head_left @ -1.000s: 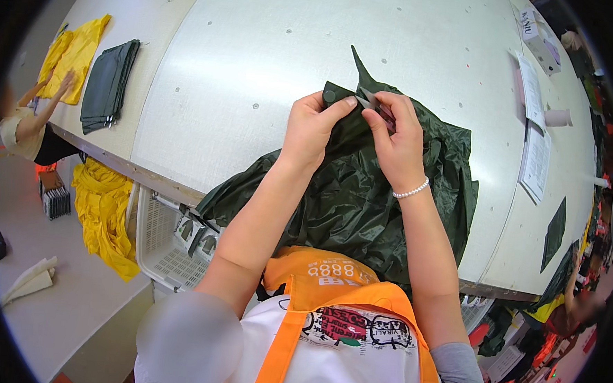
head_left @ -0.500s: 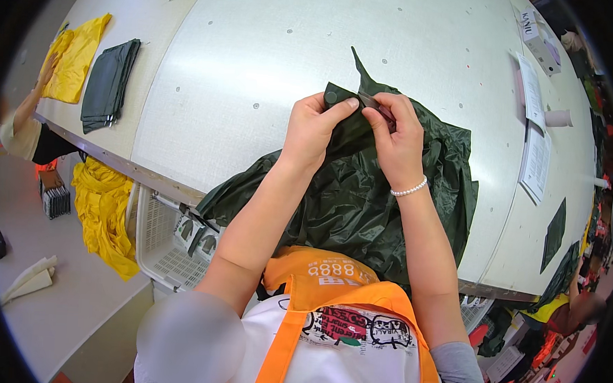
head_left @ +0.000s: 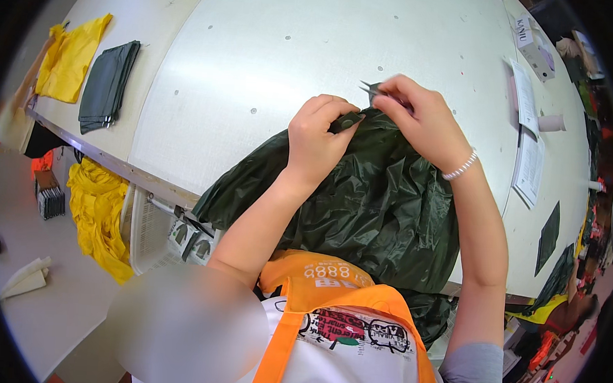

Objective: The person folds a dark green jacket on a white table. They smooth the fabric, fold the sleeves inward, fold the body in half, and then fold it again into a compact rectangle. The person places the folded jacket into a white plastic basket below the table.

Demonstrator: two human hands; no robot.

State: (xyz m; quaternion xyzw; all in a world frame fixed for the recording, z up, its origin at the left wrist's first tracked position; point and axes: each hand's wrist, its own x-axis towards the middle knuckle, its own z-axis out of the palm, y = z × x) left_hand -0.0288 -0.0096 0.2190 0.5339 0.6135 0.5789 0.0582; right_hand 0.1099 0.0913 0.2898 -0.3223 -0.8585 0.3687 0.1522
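A dark green waterproof-looking garment [head_left: 375,195] lies bunched over the table's near edge and against my orange apron. My left hand [head_left: 317,138] pinches a folded edge of it, where a round spot like a snap button shows. In my right hand [head_left: 418,114] is a pair of thread snips [head_left: 371,89], its pointed blades sticking out to the left past the fingers. A bit of the green cloth rises just behind the blades. My right fingers are slightly blurred, and whether they also touch the cloth I cannot tell.
Left on the pale table [head_left: 223,62] are a stack of folded dark pouches [head_left: 110,84] and yellow cloth [head_left: 74,58], with another person's arm beside it. A white basket [head_left: 153,228] stands below the edge. Papers [head_left: 527,165], a cup [head_left: 551,123] and a box [head_left: 534,47] sit right.
My right hand has turned and moved up and right with the snips, whose blades now point left. My left hand keeps its hold on the cloth edge, which has folded over.
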